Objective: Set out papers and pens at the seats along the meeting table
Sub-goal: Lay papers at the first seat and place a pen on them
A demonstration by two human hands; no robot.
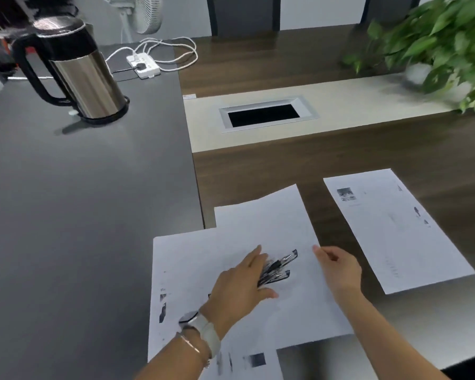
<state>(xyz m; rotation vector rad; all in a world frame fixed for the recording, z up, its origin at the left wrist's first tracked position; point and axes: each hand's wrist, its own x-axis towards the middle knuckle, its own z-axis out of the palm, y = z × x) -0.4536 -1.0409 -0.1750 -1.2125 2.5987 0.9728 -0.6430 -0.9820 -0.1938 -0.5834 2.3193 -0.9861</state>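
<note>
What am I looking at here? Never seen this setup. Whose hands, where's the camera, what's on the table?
There is no robot: a person wears one wide-angle camera on the head, looking down at their own hands. The left hand, with a watch on its wrist, rests flat on a bundle of black pens lying on overlapping sheets of paper. The right hand pinches the right edge of the top sheet. A single printed sheet lies apart to the right. Further back stand a steel kettle, a power strip and a plant; a cable hatch is set into the table.
</note>
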